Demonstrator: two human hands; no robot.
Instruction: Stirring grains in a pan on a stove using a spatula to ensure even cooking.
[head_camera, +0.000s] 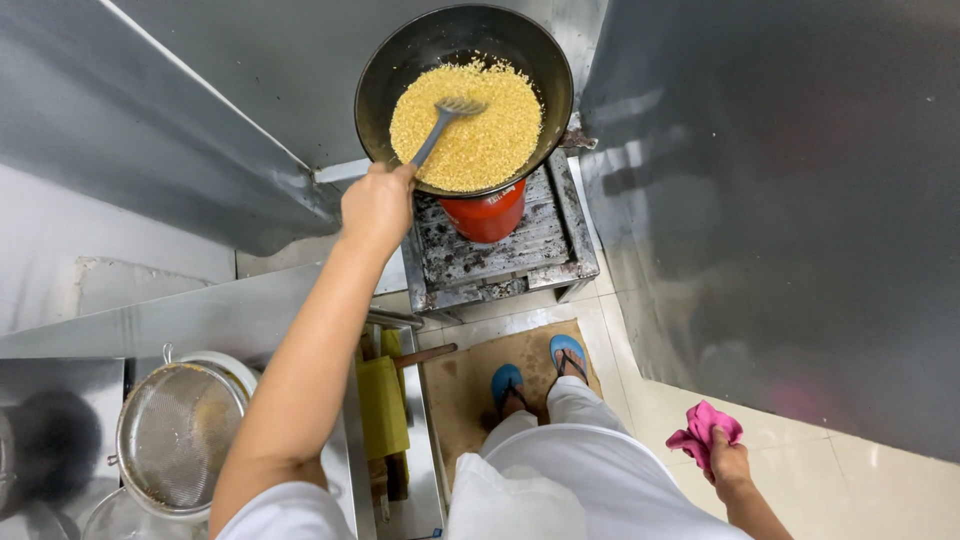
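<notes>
Two hands busy: left hand (377, 205) fisted on the slotted spatula (443, 125) in the yellow crumbs (470, 125) filling the wok (462, 95), best stirred rim to centre; right hand (727, 463) low, apparently clutching a pink cloth (703, 430).

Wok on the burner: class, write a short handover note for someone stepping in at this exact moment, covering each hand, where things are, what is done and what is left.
Left hand: gripping the handle of the slotted spatula, whose head rests in the yellow grains.
Right hand: down by the side, holding a pink cloth.
Things: black wok sits on the burner stand above a red cylinder. A mesh strainer rests on the counter at lower left.
Done: grains spread in the wok, golden.
Left: stirring in hand; grains are not yet out of the wok.
</notes>
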